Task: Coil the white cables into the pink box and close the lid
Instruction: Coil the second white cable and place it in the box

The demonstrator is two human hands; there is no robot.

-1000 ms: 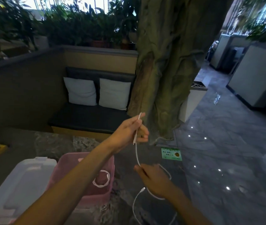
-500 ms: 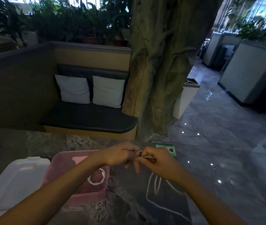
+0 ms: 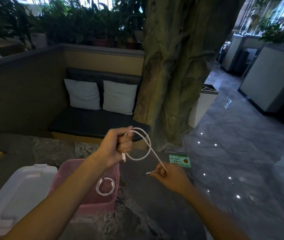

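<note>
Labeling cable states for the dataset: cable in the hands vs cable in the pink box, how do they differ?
The held cable hangs in the air in one loose, open loop between the left hand and right hand; the boxed cable lies in a small tight coil on the floor of the pink box. The held cable's plugs stick out beside each hand; the boxed cable is untouched. Both are thin and white.
</note>
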